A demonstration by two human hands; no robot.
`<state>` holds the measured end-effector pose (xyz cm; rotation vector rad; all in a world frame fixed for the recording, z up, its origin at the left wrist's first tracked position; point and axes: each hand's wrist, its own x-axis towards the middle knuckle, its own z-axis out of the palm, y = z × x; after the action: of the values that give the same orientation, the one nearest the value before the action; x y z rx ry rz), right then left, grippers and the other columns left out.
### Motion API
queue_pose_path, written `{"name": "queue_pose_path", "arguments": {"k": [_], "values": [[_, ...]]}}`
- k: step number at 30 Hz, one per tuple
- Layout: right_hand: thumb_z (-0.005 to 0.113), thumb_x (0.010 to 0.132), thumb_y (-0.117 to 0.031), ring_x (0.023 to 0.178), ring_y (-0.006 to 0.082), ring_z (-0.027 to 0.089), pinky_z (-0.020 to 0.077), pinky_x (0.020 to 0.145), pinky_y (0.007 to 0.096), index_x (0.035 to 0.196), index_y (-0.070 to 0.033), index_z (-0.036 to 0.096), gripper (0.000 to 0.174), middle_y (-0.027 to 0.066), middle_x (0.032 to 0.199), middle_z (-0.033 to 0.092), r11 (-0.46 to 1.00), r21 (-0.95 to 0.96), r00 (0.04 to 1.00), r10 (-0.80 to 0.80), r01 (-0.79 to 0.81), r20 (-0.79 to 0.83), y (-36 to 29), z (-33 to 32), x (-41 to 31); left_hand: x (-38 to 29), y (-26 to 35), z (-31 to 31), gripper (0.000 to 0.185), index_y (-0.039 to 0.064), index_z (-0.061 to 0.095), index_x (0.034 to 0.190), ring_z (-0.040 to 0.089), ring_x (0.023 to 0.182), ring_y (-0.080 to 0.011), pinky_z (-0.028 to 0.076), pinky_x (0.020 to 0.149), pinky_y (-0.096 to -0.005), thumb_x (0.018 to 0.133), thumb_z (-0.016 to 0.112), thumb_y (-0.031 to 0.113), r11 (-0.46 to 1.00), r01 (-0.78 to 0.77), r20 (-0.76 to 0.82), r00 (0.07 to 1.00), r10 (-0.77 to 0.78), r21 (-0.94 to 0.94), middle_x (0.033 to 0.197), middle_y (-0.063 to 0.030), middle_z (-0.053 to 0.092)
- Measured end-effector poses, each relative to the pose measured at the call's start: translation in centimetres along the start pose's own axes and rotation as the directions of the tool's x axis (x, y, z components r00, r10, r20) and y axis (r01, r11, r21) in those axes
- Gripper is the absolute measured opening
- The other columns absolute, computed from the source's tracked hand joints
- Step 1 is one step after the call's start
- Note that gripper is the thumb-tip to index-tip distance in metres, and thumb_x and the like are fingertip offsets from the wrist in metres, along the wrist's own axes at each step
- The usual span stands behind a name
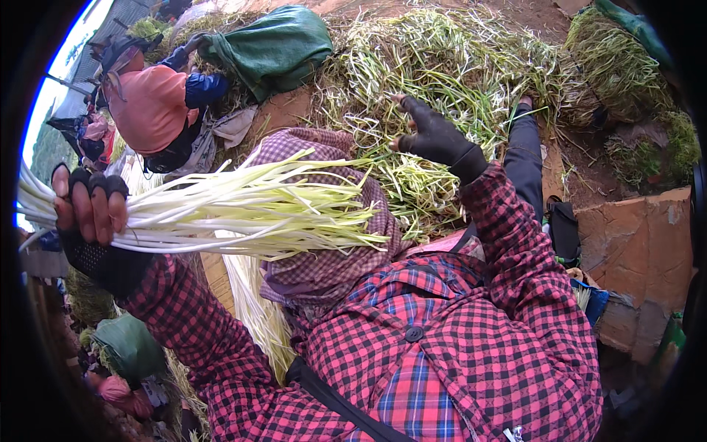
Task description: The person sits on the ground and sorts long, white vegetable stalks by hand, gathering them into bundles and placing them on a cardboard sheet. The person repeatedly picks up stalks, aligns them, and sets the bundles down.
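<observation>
My left hand [96, 221], in a black fingerless glove, is raised at the far left and grips a bundle of long spring-onion-like stalks [237, 215]. The stalks lie sideways across the view, white at the hand and yellow-green at their trimmed-looking tips. Their other ends run off past the left rim. Empty and with fingers apart, my right hand [439, 132], in a matching glove, hangs above a heap of loose green stalks [442, 61]. A checked purple cloth [326, 221] lies below the bundle. More pale stalks [257, 315] rest beside my body.
A person in a pink top [146, 108] bends by a green sack [276, 50] at the upper left. Cardboard [635, 259] stands at the right, near a black bag [562, 229]. Another green sack [130, 345] sits lower left. Piled greens [616, 72] fill the upper right.
</observation>
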<state>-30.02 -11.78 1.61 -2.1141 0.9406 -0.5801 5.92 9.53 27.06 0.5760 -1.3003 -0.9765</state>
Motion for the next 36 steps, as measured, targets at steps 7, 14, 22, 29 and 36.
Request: {"name": "queue_pose_path", "arguments": {"k": [7, 14, 22, 29, 36], "values": [[0.089, 0.058, -0.032, 0.121, 0.0263, 0.050, 0.0406, 0.098, 0.0382, 0.146, -0.006, 0.024, 0.112, 0.0149, 0.136, 0.047, 0.561, 0.486, 0.730, -0.618, 0.670, -0.293, -17.7, -2.1, 0.4, 8.6, -6.3, 9.9, 0.015, 0.006, 0.042, 0.103, 0.040, 0.042, -0.0060, 0.037, 0.044, -0.0225, 0.099, 0.046, 0.020, 0.998, 0.029, 0.276, 0.961, -0.013, -0.053, 0.055, 0.0048, 0.041], [0.070, 0.075, -0.013, 0.078, 0.0311, 0.064, 0.0516, 0.070, 0.0382, 0.101, -0.009, 0.058, 0.029, 0.0132, 0.084, 0.063, 0.936, 0.182, 0.953, -0.300, 0.302, -0.039, -0.4, 6.8, -3.5, 7.6, -9.9, 6.5, 0.012, 0.006, 0.045, 0.103, 0.035, 0.038, -0.0058, 0.036, 0.042, -0.0228, 0.097, 0.050, 0.016, 0.986, 0.115, 0.159, 0.983, -0.095, -0.120, 0.052, 0.0051, 0.036], [0.058, 0.081, -0.020, 0.088, 0.0372, 0.062, 0.0488, 0.079, 0.0450, 0.094, -0.004, 0.060, 0.021, 0.0202, 0.092, 0.064, 0.945, -0.268, 0.937, 0.253, -0.186, 0.241, 7.7, 5.7, -4.5, 1.3, -4.4, -2.9, 0.010, 0.009, 0.040, 0.098, 0.039, 0.040, -0.0066, 0.038, 0.044, -0.0241, 0.098, 0.047, 0.016, 0.985, 0.023, 0.053, 0.999, -0.014, -0.172, 0.053, 0.0042, 0.038], [0.059, 0.083, -0.021, 0.082, 0.0349, 0.064, 0.0513, 0.077, 0.0420, 0.098, -0.009, 0.067, 0.021, 0.0173, 0.088, 0.067, 0.983, -0.133, 0.970, 0.148, -0.124, 0.191, 8.6, 6.9, -3.9, -6.0, 1.3, -8.1, 0.009, 0.009, 0.038, 0.097, 0.034, 0.042, -0.0060, 0.036, 0.045, -0.0240, 0.099, 0.045, 0.015, 0.999, -0.033, -0.109, 0.993, 0.034, 0.014, 0.054, 0.0044, 0.035], [0.059, 0.084, -0.023, 0.091, 0.0327, 0.063, 0.0499, 0.080, 0.0399, 0.100, -0.008, 0.067, 0.024, 0.0157, 0.098, 0.067, 0.991, -0.009, 0.974, 0.136, -0.137, 0.181, 6.3, 7.0, -4.0, -8.7, 1.8, -9.0, 0.009, 0.010, 0.041, 0.097, 0.030, 0.042, -0.0041, 0.033, 0.045, -0.0227, 0.100, 0.043, 0.017, 0.996, -0.059, -0.269, 0.960, 0.073, 0.061, 0.056, 0.0060, 0.032]]}}
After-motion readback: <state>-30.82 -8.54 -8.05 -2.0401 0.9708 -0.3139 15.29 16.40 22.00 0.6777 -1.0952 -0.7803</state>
